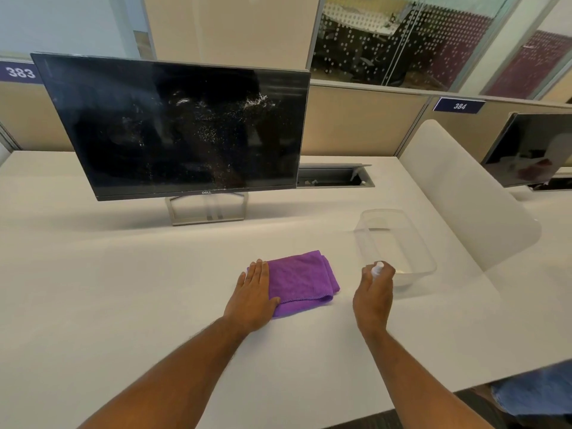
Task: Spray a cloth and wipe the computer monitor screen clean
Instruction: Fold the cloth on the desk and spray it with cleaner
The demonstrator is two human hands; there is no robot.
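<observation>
A folded purple cloth point(301, 281) lies on the white desk point(123, 289) in front of me. My left hand point(253, 297) rests flat on the cloth's left part, fingers together and extended. To the right of the cloth, my right hand point(374, 295) is wrapped around a small white spray bottle point(377, 269), whose top pokes out above my fingers. The black monitor point(176, 125) stands on its silver stand at the back of the desk, switched off, with white specks and smears across the middle and right of its screen.
A clear plastic tub point(399, 246) sits just behind my right hand. A frosted divider panel point(464, 193) borders the desk's right side, with a second monitor point(532, 150) beyond it. An open cable tray point(334, 176) lies behind the monitor. Beige partitions close the back.
</observation>
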